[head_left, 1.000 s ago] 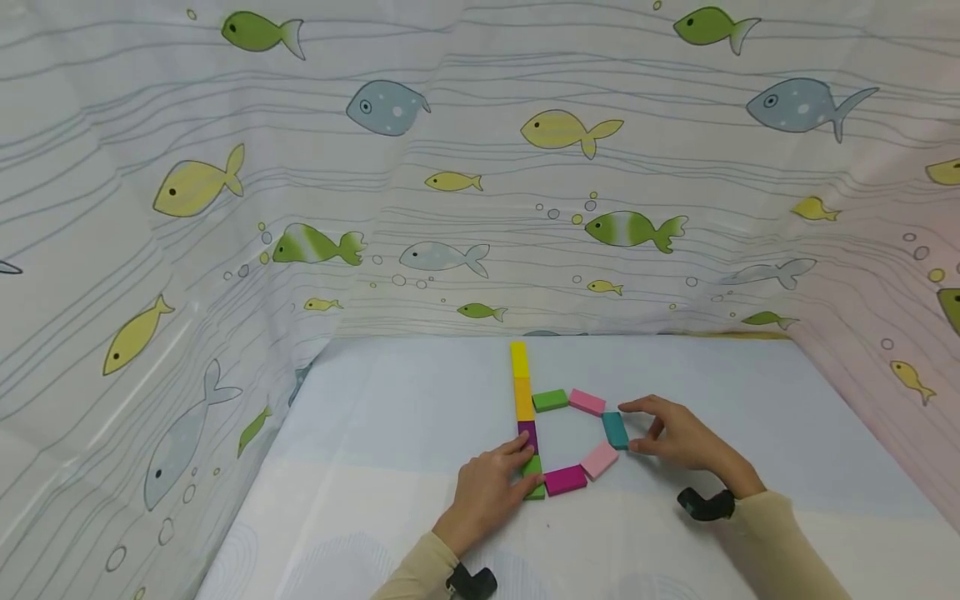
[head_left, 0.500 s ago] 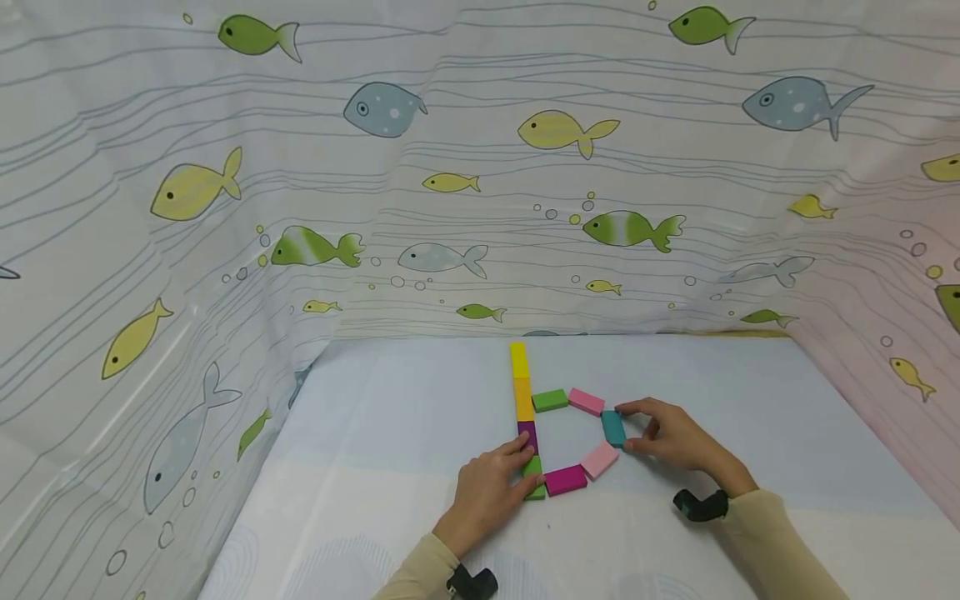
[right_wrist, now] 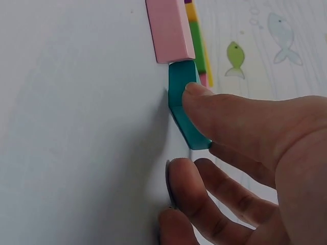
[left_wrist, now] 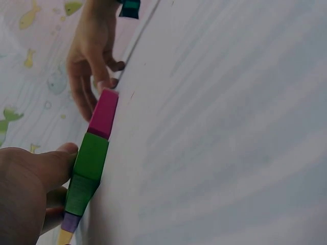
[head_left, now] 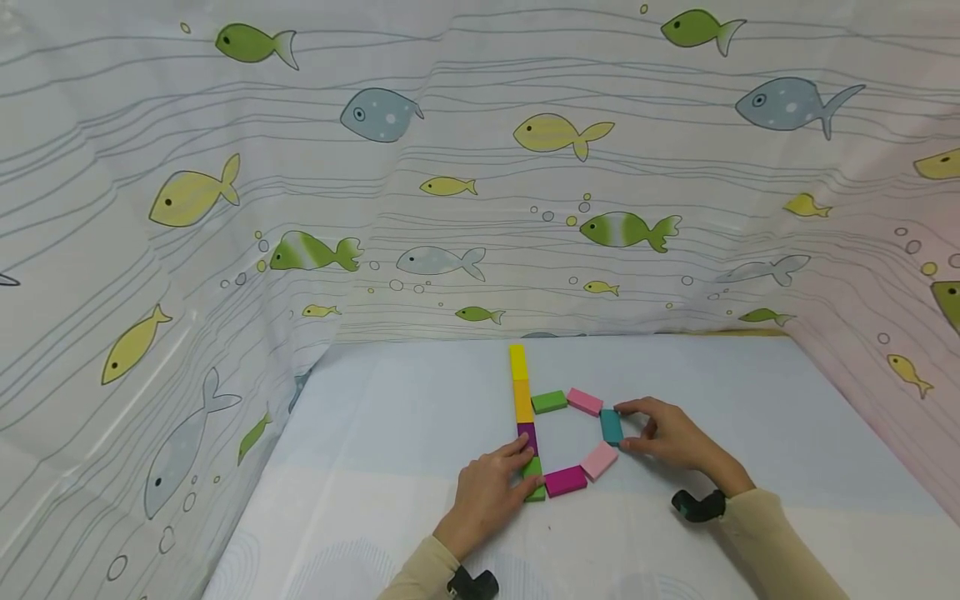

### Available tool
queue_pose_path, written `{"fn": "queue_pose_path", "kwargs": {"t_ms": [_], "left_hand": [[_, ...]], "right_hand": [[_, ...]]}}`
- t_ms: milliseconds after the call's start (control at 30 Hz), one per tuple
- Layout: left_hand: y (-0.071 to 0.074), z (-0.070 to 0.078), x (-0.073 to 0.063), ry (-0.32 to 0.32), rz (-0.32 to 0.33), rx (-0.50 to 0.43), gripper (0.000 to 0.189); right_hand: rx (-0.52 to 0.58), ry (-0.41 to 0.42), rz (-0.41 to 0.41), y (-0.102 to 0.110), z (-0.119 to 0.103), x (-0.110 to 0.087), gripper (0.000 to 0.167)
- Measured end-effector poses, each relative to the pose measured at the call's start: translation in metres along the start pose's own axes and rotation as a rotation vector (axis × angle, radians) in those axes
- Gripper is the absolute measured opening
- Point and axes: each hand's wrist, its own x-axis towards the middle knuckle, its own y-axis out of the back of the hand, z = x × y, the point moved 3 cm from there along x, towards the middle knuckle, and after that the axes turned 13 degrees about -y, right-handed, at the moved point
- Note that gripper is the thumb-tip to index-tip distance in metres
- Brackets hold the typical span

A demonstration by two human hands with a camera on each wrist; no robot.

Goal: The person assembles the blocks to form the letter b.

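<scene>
Flat coloured blocks form a column with a curved loop at its right. My right hand pinches the teal block at the loop's right side, index finger at its far end and thumb at its near end. The fingertips of my left hand rest on the column's lower part, at the purple block and the green block. Against that green block lies my left thumb in the left wrist view. Pink block and teal block sit end to end in the right wrist view.
Yellow block and orange block top the column. Another green block, a pink block and a magenta block belong to the loop. Fish-printed sheeting walls the white table on three sides.
My right hand has shifted slightly left, bringing the teal block closer in line with the two pink blocks. My left hand has stayed in place on the column.
</scene>
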Motion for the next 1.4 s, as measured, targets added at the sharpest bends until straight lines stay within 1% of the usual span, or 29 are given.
{"fn": "queue_pose_path", "kwargs": {"t_ms": [100,167,300,367,433,533,700,833,1033,1233,1400], "left_hand": [[0.001,-0.001,0.000,0.003,-0.001,0.005,0.048],[0.001,-0.001,0.000,0.001,-0.001,0.008,0.048],[0.002,-0.002,0.001,0.002,-0.004,0.002,0.047],[0.002,-0.002,0.002,0.008,-0.009,-0.005,0.047],[0.001,-0.002,0.001,0.013,-0.011,-0.009,0.047],[-0.001,-0.001,0.000,0.018,-0.013,-0.015,0.047],[-0.004,0.002,-0.001,0.020,-0.030,-0.010,0.047],[-0.003,0.004,-0.002,0.013,-0.035,0.020,0.047],[0.002,0.003,-0.001,0.008,-0.018,0.035,0.046],[0.002,0.002,-0.001,0.003,-0.001,0.045,0.046],[0.002,0.002,-0.001,-0.004,-0.003,0.044,0.047]], "right_hand": [[0.006,0.008,0.010,0.002,-0.001,0.002,0.061],[0.004,0.001,0.035,0.003,-0.002,0.004,0.060],[-0.009,-0.039,0.105,0.006,-0.002,0.015,0.057],[-0.016,-0.070,0.121,0.006,-0.003,0.023,0.056],[-0.020,-0.100,0.120,0.004,-0.007,0.030,0.055],[-0.029,-0.144,0.083,-0.001,-0.014,0.040,0.052],[-0.077,-0.191,0.029,-0.011,-0.020,0.047,0.048],[-0.095,-0.194,0.020,-0.012,-0.025,0.050,0.046],[-0.112,-0.195,0.036,-0.014,-0.031,0.054,0.041],[-0.114,-0.164,0.059,-0.014,-0.033,0.054,0.035],[-0.102,-0.142,0.076,-0.016,-0.032,0.055,0.033]]}}
